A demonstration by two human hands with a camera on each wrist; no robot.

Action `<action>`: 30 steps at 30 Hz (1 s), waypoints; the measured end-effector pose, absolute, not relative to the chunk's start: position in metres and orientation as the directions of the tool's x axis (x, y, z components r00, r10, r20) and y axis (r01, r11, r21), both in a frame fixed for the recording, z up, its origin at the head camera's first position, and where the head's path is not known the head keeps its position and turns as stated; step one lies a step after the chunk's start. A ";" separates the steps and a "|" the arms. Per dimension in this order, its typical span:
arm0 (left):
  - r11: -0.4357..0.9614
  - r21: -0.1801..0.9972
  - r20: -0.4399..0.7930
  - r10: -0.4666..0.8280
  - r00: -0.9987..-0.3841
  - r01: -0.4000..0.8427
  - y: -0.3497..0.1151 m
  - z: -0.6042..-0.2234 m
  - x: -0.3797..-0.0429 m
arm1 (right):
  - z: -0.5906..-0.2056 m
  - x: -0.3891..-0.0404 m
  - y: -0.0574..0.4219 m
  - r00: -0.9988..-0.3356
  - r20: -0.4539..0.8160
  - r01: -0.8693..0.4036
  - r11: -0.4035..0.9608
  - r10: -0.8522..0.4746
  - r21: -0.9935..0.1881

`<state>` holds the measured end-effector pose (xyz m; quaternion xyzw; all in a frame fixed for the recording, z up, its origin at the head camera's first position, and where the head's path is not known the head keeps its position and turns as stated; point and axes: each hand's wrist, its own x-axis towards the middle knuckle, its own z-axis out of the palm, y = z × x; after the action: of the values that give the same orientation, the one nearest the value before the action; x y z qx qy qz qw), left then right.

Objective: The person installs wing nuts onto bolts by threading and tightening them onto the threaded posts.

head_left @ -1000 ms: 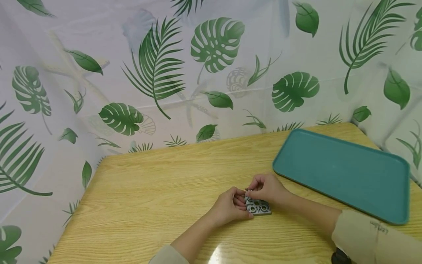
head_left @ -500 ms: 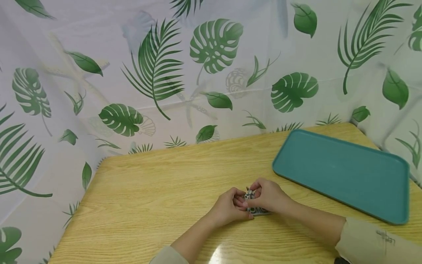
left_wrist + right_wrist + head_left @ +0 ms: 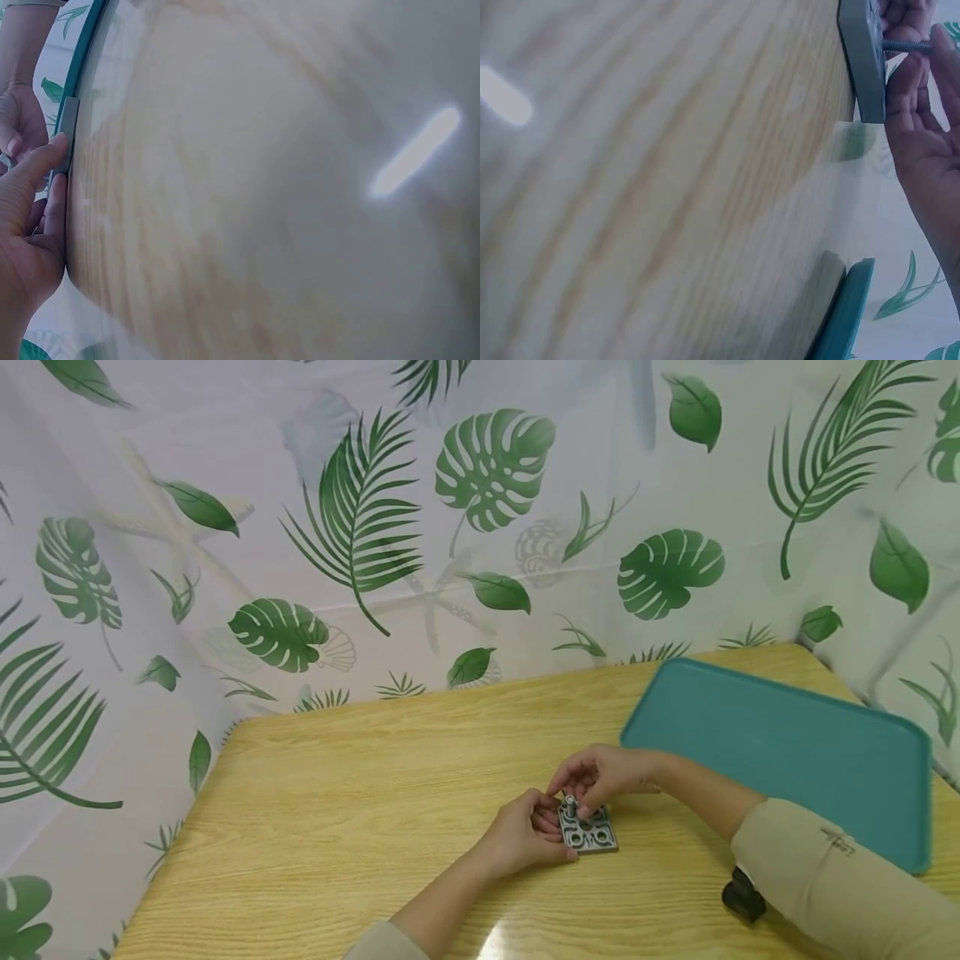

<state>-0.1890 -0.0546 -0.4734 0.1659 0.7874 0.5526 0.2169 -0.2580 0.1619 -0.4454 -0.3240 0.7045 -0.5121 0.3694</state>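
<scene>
A square grey metal plate (image 3: pixel 589 843) with round holes lies on the wooden table in front of me. From its far left corner a bolt (image 3: pixel 570 805) stands up. My left hand (image 3: pixel 521 837) holds the plate by its left side, thumb at the near corner. With thumb and index finger, my right hand (image 3: pixel 611 774) pinches the bolt from above. The right wrist view shows the bolt's threaded shank (image 3: pixel 904 46) projecting from the plate, fingertips around its outer end. Only the plate's edge (image 3: pixel 67 127) shows in the left wrist view, beside the left thumb.
A teal tray (image 3: pixel 795 752) lies at the table's back right, partly behind the right forearm. Bare wood of the table (image 3: pixel 360 810) extends to the left. A leaf-print cloth (image 3: pixel 420 552) hangs behind the table. A black device (image 3: pixel 742 896) sits under the right wrist.
The right hand first dips lower over the plate, then swings back up and around the bolt, uncovering more of the plate. The left hand keeps its hold on the plate.
</scene>
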 end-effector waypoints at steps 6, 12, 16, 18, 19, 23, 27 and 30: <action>0.338 0.941 -0.158 0.502 -0.851 0.025 -0.053 -0.474 -0.188 | -0.451 -0.260 0.162 -0.511 -0.176 -0.037 0.226 -0.841 -0.973; 0.338 0.941 -0.147 0.501 -0.853 0.036 -0.053 -0.475 -0.189 | -0.454 -0.254 0.160 -0.584 -0.103 -0.127 0.215 -0.805 -0.968; 0.337 0.941 -0.143 0.502 -0.853 0.040 -0.054 -0.474 -0.189 | -0.456 -0.247 0.159 -0.655 -0.068 -0.168 0.233 -0.753 -0.958; 0.337 0.940 -0.141 0.505 -0.852 0.045 -0.054 -0.474 -0.189 | -0.456 -0.243 0.159 -0.692 -0.055 -0.185 0.250 -0.720 -0.950; 0.338 0.940 -0.140 0.505 -0.852 0.046 -0.054 -0.474 -0.189 | -0.456 -0.240 0.158 -0.711 -0.049 -0.191 0.259 -0.701 -0.947; 0.338 0.940 -0.140 0.504 -0.852 0.046 -0.054 -0.474 -0.189 | -0.457 -0.227 0.154 -0.806 0.010 -0.241 0.313 -0.592 -0.919; 0.338 0.940 -0.141 0.504 -0.852 0.045 -0.054 -0.474 -0.189 | -0.459 -0.207 0.145 -0.904 0.101 -0.286 0.414 -0.415 -0.864; 0.345 0.937 -0.145 0.504 -0.851 0.045 -0.054 -0.473 -0.189 | -0.456 -0.191 0.136 -0.946 0.151 -0.286 0.520 -0.287 -0.805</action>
<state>-0.1885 -0.0538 -0.4733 0.1731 0.7926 0.5454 0.2106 -0.1910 0.1360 -0.4561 -0.1644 0.8717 -0.4617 0.0003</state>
